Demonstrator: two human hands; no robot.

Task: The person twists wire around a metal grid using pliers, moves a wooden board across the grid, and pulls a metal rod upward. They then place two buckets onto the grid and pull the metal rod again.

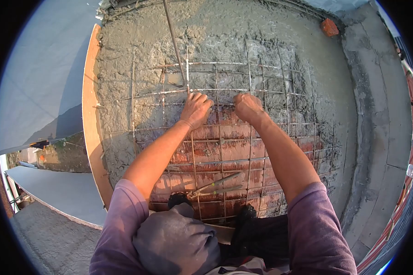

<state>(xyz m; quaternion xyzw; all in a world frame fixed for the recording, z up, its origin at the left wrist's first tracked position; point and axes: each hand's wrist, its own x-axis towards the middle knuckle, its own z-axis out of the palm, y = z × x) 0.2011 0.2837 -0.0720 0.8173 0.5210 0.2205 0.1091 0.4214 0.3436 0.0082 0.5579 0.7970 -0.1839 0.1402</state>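
My left hand [197,110] is closed around a bar of the steel rebar mesh [250,151]. A short way to the right, my right hand [249,108] is curled shut on the same mesh; its fingertips are partly hidden. Wet grey concrete [147,59] covers the far part of the mesh. Nearer my feet, the bars lie bare over reddish-brown formwork boards [234,149]. A pair of long-handled pincers [215,185] rests on the mesh by my feet. Just beyond my left hand, a thin metal rod [172,36] with a bent end reaches down to the concrete.
An upright wooden edge board [91,114] borders the concrete on the left. A broken brick piece [329,27] sits at the far right. Along the right runs a grey block ledge [376,114]. A pale panel [55,188] lies lower, beyond the left edge.
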